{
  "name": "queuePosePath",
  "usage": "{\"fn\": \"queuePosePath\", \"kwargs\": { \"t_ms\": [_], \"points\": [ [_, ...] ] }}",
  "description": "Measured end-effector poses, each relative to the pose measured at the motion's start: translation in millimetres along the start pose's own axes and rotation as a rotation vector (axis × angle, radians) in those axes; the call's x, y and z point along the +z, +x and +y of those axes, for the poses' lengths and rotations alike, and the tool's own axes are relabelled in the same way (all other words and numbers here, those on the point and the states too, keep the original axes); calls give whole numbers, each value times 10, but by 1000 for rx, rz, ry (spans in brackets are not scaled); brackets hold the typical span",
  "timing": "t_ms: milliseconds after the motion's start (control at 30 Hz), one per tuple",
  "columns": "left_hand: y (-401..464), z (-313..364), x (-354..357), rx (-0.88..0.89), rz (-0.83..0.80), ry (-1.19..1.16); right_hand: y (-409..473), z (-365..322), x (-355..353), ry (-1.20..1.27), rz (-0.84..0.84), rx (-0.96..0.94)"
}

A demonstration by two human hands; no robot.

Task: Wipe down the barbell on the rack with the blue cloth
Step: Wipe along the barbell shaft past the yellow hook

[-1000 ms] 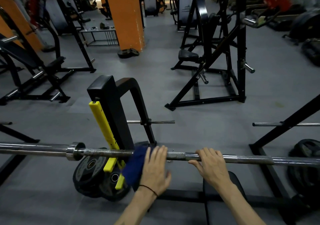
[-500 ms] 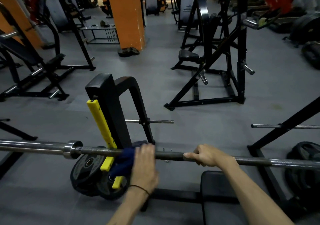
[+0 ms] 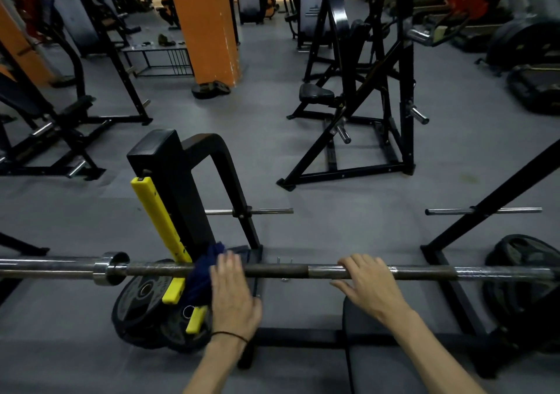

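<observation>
Head view: right hand [image 3: 368, 284] has uncurled atop the barbell [image 3: 281, 271].

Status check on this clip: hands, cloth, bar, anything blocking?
Left hand presses blue cloth on barbell, fingers straight. Right hand rests open on bar. Yellow rack guard right beside the cloth.
</observation>
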State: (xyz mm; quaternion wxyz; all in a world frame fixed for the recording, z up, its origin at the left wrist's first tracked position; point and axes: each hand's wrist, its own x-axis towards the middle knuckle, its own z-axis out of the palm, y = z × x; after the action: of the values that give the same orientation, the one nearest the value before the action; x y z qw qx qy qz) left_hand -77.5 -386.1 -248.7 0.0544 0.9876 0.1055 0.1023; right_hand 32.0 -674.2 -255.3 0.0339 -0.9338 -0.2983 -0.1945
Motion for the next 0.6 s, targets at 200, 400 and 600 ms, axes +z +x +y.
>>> {"fn": "queuePosePath", "kwargs": {
  "t_ms": [200,400,600],
  "points": [
    [-19,601,33,382,-6,-49,50,-3,55,14,21,12],
    [10,-383,-105,27,70,33,62,-27,53,18,44,18],
    [-45,773,64,339,-17,-163,76,-10,45,19,-14,-1]
  ]
}}
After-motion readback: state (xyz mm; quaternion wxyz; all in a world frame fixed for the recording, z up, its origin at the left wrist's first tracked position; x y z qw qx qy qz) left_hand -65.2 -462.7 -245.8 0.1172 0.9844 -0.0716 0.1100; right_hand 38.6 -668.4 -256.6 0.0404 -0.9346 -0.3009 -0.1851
